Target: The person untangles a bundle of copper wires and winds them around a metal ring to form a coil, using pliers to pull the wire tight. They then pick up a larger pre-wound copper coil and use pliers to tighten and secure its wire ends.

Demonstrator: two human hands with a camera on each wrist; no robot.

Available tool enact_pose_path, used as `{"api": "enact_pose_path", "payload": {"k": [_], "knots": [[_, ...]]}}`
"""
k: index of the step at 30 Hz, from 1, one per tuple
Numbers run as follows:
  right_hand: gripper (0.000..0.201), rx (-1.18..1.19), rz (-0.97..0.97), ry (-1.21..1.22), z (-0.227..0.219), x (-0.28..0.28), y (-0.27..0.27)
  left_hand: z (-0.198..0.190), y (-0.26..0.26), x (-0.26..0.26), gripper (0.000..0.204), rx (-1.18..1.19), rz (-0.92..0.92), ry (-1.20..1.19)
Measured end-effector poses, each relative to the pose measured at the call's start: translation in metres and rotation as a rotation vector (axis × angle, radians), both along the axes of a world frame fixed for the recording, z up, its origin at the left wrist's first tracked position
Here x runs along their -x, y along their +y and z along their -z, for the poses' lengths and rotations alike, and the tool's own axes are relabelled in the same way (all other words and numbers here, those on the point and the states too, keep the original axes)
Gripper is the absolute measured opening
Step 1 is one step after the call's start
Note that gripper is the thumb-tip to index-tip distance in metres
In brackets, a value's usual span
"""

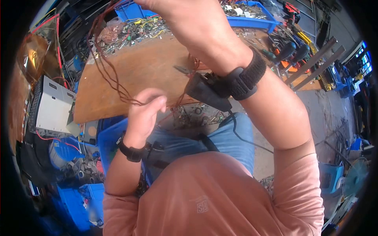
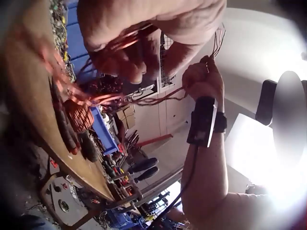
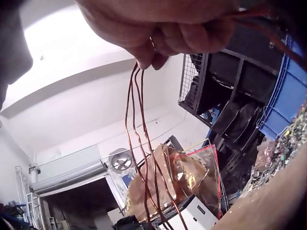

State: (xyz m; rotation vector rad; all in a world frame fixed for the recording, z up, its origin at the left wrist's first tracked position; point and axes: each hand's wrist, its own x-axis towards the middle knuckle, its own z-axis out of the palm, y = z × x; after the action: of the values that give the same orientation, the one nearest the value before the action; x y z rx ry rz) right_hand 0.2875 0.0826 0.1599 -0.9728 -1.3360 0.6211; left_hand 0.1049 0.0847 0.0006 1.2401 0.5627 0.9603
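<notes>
Long reddish-brown wires [image 1: 114, 78] hang in a loose loop between the two hands in the head view. The raised right hand [image 1: 197, 31] grips them near the top edge; in the right wrist view several strands [image 3: 144, 143] drop from the pinched fingertips of the right hand [image 3: 163, 33]. Lower and to the left, the left hand [image 1: 143, 118] has its fingers curled round the wires. In the left wrist view the left hand [image 2: 148, 38] holds a reddish bunch, and twisted wires [image 2: 160, 99] run to the right hand [image 2: 204, 79]. A coiled copper bundle [image 2: 80, 116] lies on the table.
The wooden table [image 1: 138, 63] carries scattered scraps [image 1: 138, 31] and a blue tray [image 1: 252, 21] at its far side. Screwdrivers [image 1: 287, 51] and upright metal bars [image 1: 315, 59] stand at the right. A blue bin [image 1: 110, 135] is beside the person's legs.
</notes>
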Motion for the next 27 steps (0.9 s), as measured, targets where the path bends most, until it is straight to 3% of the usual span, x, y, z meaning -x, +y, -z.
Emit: {"api": "enact_pose_path", "payload": {"k": [3,6,10,13,18,22,24,26,27], "knots": [[0.032,0.03,-0.063,0.118,-0.001,0.001,0.005,0.022,0.0,0.0,0.014,-0.058,-0.12,0.031],[0.031,-0.049,-0.115,0.176,0.002,0.001,0.001,0.01,-0.013,-0.013,0.021,-0.104,-0.275,0.211],[0.03,0.081,-0.014,0.224,0.0,0.01,-0.011,0.01,-0.016,-0.012,0.021,-0.24,-0.332,0.374],[0.028,0.142,0.0,0.241,0.002,0.017,-0.02,0.008,-0.015,-0.009,0.016,-0.538,-0.327,0.472],[0.027,-0.032,-0.057,0.468,0.021,0.017,-0.007,0.004,-0.014,0.0,0.015,-0.47,-0.243,0.571],[0.021,0.083,-0.147,0.543,0.032,0.007,-0.01,0.02,-0.015,0.004,0.013,-0.351,-0.138,0.497],[0.02,0.146,-0.193,0.637,0.041,0.001,-0.007,0.011,-0.016,0.011,0.009,-0.318,0.067,0.56],[0.018,0.175,-0.19,0.66,0.045,-0.002,-0.008,0.024,-0.011,0.015,0.009,-0.171,0.203,0.374],[0.018,0.179,-0.193,0.667,0.048,-0.005,-0.006,0.028,-0.011,0.014,0.008,-0.17,0.187,0.356]]}}
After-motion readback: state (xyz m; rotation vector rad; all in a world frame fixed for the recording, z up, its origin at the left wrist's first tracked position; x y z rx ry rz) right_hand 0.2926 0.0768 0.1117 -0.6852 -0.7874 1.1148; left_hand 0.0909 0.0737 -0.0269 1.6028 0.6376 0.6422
